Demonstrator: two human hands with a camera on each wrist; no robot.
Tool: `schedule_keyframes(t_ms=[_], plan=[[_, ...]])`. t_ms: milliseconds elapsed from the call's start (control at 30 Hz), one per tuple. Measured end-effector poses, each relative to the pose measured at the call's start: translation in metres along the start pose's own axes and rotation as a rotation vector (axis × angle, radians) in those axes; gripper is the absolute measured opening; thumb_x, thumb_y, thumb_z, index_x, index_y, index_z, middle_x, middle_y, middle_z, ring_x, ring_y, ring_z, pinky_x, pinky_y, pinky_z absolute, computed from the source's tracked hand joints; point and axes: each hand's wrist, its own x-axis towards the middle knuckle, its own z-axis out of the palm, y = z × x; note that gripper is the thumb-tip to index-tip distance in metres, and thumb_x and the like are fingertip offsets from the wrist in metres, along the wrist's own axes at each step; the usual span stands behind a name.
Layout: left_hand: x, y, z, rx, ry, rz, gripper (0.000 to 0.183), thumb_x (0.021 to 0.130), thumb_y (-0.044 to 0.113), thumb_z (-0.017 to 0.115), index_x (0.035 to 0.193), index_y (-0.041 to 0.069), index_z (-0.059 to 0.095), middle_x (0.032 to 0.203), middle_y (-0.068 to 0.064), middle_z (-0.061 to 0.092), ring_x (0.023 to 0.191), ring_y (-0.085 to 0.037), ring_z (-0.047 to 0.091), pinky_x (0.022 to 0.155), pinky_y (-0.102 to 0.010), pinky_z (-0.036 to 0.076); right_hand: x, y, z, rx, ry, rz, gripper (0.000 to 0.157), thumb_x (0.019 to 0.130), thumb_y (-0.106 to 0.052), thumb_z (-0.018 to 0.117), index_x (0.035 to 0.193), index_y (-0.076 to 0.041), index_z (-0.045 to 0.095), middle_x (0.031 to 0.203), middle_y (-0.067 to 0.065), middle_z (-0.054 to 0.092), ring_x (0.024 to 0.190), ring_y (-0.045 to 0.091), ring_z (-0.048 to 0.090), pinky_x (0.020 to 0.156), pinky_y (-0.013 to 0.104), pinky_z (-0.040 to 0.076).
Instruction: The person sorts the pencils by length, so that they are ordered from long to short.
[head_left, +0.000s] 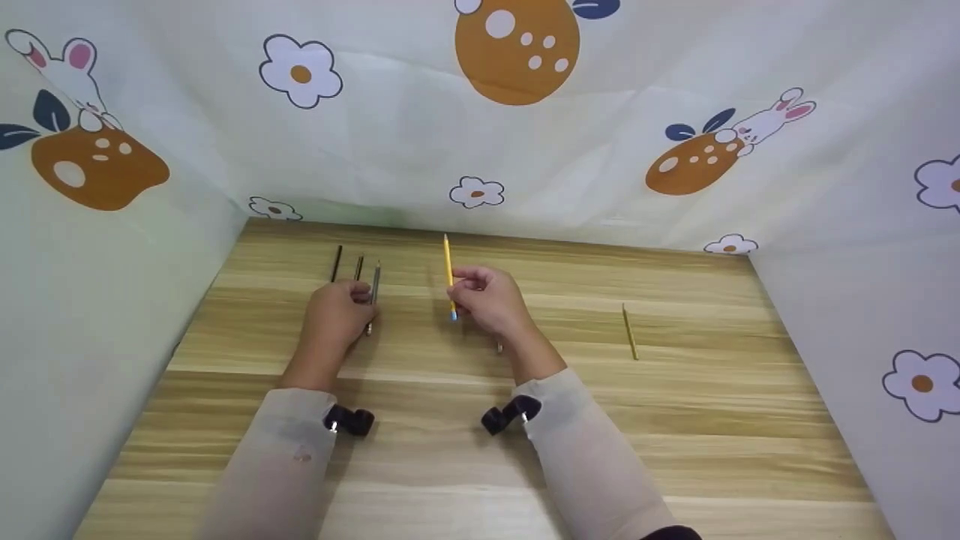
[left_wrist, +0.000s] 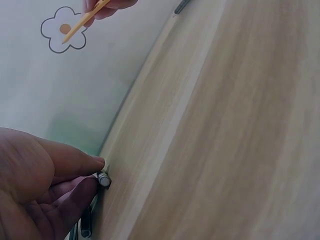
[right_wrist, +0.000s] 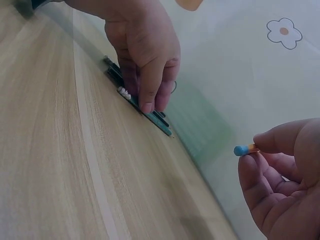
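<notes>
My right hand (head_left: 491,300) pinches a yellow pencil (head_left: 448,262) between thumb and fingers, held above the table. Its blue eraser end (right_wrist: 241,150) points toward me, and its tip points to the back wall. On the left side, my left hand (head_left: 337,315) has thumb and fingertips about a dark grey-green pencil (head_left: 376,279) lying on the table, its white-ended eraser toward me. Two more dark pencils lie beside it: a black one (head_left: 337,262) at the far left and another (head_left: 358,267) in between, both partly hidden by the left hand.
A thin yellowish pencil (head_left: 629,331) lies on the wooden table (head_left: 712,420) to the right. The end of another pencil (head_left: 500,348) shows beneath my right wrist. Patterned cloth walls (head_left: 375,150) close in the table at the back and sides.
</notes>
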Motion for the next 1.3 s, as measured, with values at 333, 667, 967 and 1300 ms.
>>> schedule_keyframes(t_ms=[333,667,967,1300], plan=[[0.0,0.002,-0.003,-0.004,0.015,-0.002,0.044,0.097,0.015,0.073,0.139,0.001,0.068,0.137,-0.017,0.074,0.13,-0.035,0.068,0.113,-0.05,0.054,-0.001,0.001,0.002,-0.035,0.0,-0.001,0.032,0.096,-0.007,0.074,0.127,-0.003,0.075,0.098,0.006,0.077,0.079,0.01,0.071,0.083,0.04,0.067],[0.001,0.001,-0.012,-0.102,0.039,0.024,0.044,0.098,0.017,0.073,0.139,0.002,0.068,0.136,-0.016,0.074,0.129,-0.033,0.07,0.111,-0.046,0.057,0.002,0.001,0.016,-0.048,-0.042,0.023,0.036,0.095,-0.005,0.073,0.13,0.003,0.072,0.099,0.009,0.076,0.08,0.011,0.072,0.082,0.04,0.068],[0.003,-0.002,-0.024,-0.218,-0.006,0.025,0.049,0.099,0.02,0.072,0.144,0.002,0.064,0.143,-0.016,0.07,0.134,-0.032,0.067,0.114,-0.045,0.055,0.015,0.0,0.042,-0.023,-0.065,0.099,0.035,0.093,-0.005,0.074,0.128,0.0,0.074,0.107,0.016,0.08,0.075,0.013,0.073,0.075,0.033,0.068],[0.003,-0.004,-0.029,-0.301,-0.026,-0.009,0.053,0.101,0.02,0.072,0.15,0.003,0.058,0.148,-0.015,0.067,0.137,-0.031,0.065,0.114,-0.044,0.055,0.026,0.002,0.071,-0.025,-0.079,0.129,0.028,0.091,-0.001,0.076,0.118,0.003,0.075,0.097,0.011,0.078,0.067,0.014,0.072,0.066,0.03,0.067]])
